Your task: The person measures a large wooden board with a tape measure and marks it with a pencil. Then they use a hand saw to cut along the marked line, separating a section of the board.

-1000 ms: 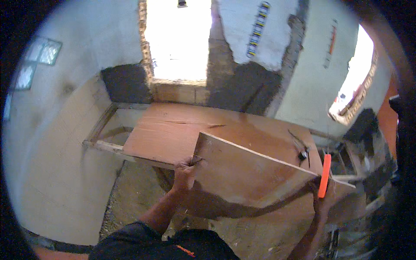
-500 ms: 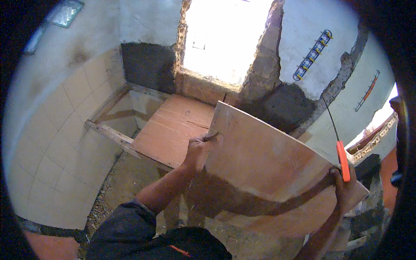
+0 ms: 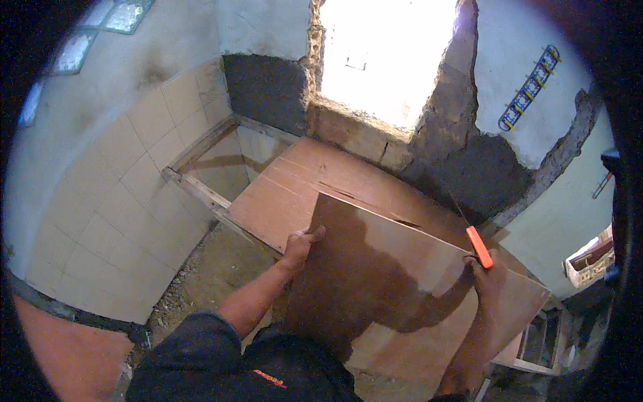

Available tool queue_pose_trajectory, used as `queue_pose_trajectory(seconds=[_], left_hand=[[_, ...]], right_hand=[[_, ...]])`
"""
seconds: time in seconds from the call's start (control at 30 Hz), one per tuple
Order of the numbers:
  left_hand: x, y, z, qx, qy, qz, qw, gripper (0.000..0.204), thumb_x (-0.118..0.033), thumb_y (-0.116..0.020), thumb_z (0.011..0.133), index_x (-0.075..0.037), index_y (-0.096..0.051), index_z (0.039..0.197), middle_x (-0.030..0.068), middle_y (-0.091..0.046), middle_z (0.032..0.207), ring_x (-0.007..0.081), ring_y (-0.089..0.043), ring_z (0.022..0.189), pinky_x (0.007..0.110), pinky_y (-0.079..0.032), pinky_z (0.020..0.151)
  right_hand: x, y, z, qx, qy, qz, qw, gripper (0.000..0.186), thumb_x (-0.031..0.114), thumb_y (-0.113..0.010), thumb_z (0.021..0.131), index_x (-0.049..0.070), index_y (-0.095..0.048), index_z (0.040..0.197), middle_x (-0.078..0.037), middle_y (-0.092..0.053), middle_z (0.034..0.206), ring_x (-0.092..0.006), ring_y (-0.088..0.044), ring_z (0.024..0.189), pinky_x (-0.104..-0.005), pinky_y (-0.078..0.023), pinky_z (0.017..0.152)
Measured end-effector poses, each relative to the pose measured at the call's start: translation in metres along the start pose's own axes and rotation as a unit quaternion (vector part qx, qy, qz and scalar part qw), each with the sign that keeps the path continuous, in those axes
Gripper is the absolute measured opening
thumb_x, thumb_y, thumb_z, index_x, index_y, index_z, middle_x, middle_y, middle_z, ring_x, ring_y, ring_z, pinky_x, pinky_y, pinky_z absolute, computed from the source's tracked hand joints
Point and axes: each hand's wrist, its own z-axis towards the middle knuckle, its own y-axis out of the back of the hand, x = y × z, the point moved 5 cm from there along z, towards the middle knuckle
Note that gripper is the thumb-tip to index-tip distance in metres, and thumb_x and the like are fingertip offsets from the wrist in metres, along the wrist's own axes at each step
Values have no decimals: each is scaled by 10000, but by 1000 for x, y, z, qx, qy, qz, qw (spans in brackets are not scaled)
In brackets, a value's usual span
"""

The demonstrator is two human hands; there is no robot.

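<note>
A large plywood board [image 3: 395, 268] is tilted in front of me, with the shadow of an arm across it. My left hand [image 3: 301, 249] grips its left edge, thumb on the near face. At the upper right edge my right hand [image 3: 487, 276] holds the board together with the orange handle of a thin-bladed tool [image 3: 479, 246], which looks like a handsaw; its blade shows only as a thin dark line. Behind the board, another plywood sheet [image 3: 284, 177] lies on a wooden frame [image 3: 201, 191] below the window opening; the held board hides part of it.
Tiled wall [image 3: 127, 221] runs along the left. A bright window opening [image 3: 385, 60] has rough broken edges. Rubble [image 3: 177, 288] lies on the floor by the tiles. At lower right stands a wooden frame piece [image 3: 542, 342]. Metal lattice hangs [image 3: 529, 87] on the right wall.
The held board has come lower and nearer to me, uncovering more of the sheet behind it. The orange-handled tool moved down and left with my right hand. The view has shifted too.
</note>
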Motion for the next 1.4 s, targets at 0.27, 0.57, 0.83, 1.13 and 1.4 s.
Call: queue_pose_trajectory(seconds=[0.27,0.57,0.83,1.13,1.4], left_hand=[[31,47,62,-52,51,23,997,443,-321,-728,946,21,-670,1221,119,-741,1062,244,-708,863,389,-576,813],[30,67,114,-26,87,186,978,636,-520,-805,840,51,-727,1107,136,-748,1005,191,-692,848,346,-549,800],[27,72,133,-33,177,363,914,721,-509,-798,813,-16,-648,1318,198,-680,1282,362,-652,1179,428,-505,985],[-42,20,166,120,-358,684,624,924,-316,-861,715,-79,-414,1488,164,-508,1457,383,-533,1300,480,-457,1067],[-44,14,212,251,-261,642,676,423,-329,-675,912,-63,-632,1238,207,-662,1159,417,-633,1093,496,-521,926]], right_hand=[[-4,-70,23,-2,28,-82,996,396,303,-875,730,29,-598,805,-165,-663,789,-397,-619,759,-477,-460,680],[-8,-143,-8,-163,-79,-26,983,390,361,-809,855,21,-692,1005,-118,-714,955,-265,-649,870,-411,-509,824],[71,-143,-11,-253,-258,338,869,333,333,-789,894,33,-655,838,-33,-621,750,-138,-589,634,-300,-463,517],[231,-252,-235,-106,-359,377,847,155,140,-674,928,42,-579,1003,-15,-558,663,-104,-563,536,-267,-472,480],[301,-274,-236,52,-247,270,929,339,355,-618,960,60,-632,1127,-24,-620,760,-188,-590,617,-328,-493,554]])
